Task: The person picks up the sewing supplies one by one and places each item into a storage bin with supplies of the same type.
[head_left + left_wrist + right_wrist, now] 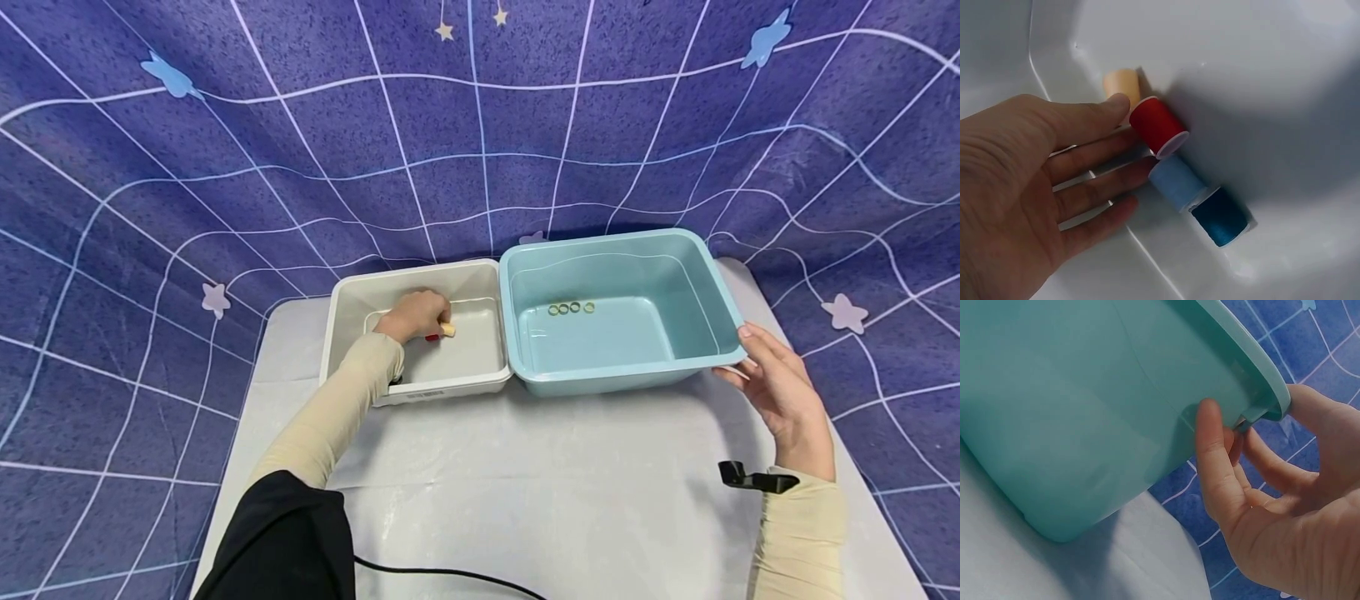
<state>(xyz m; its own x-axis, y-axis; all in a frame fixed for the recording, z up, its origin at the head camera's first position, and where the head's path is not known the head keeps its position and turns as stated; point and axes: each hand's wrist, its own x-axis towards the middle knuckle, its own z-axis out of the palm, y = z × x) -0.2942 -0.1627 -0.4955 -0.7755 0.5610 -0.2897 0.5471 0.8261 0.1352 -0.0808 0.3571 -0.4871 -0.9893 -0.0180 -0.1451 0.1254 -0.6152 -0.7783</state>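
Observation:
My left hand (pixel 416 317) reaches down into the grey bin (pixel 480 383). Its thumb lies against a beige thread spool (pixel 1121 82) and pinches it; the index finger is hidden behind the thumb. Right beside the thumb tip is a red thread spool (pixel 1159 127), with the other fingertips close to its lower side. A light blue spool (pixel 1177 182) and a dark teal spool (pixel 1220 216) follow it in a slanting row. Over at the right, my right hand (pixel 783 392) grips the rim of the light blue tub (pixel 622 367), thumb on top and fingers underneath.
Several small ring-shaped things (pixel 575 307) lie in a row on the tub's floor. Bin and tub stand side by side on a white table (pixel 570 483). Close behind them hangs a purple-blue curtain (pixel 480 125). A black cable (pixel 450 572) crosses the table's front.

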